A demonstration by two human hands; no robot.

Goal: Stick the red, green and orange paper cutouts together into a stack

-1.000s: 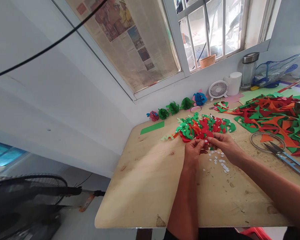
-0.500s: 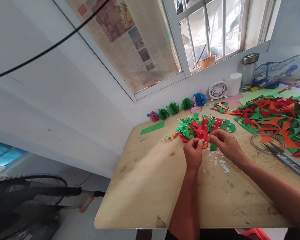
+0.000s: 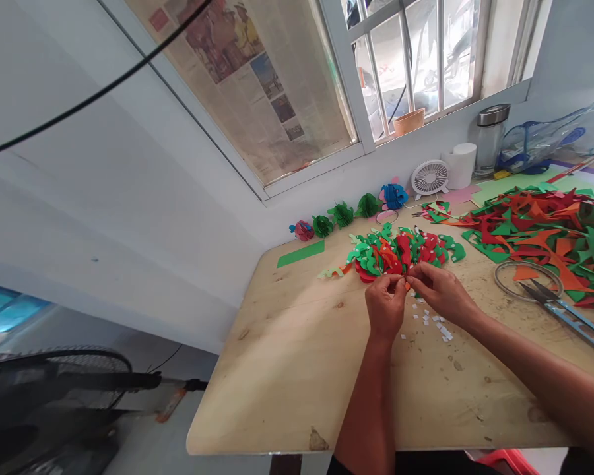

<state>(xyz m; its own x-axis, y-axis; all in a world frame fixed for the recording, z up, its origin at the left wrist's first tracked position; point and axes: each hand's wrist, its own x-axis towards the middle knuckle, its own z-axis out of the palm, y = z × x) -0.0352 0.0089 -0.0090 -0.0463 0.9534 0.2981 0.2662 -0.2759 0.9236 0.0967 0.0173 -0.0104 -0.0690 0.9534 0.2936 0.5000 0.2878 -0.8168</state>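
our left hand (image 3: 386,305) and right hand (image 3: 441,288) nearly meet, fingertips narrowly pinched; we cannot tell what they grip. paper cutouts (image 3: 402,248) lie just beyond the fingertips, white squares (image 3: 444,332) nearer us.

Red, green and orange cutouts (image 3: 403,248)

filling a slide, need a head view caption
Left hand and right hand close together beside red and green paper cutouts, white squares nearby.
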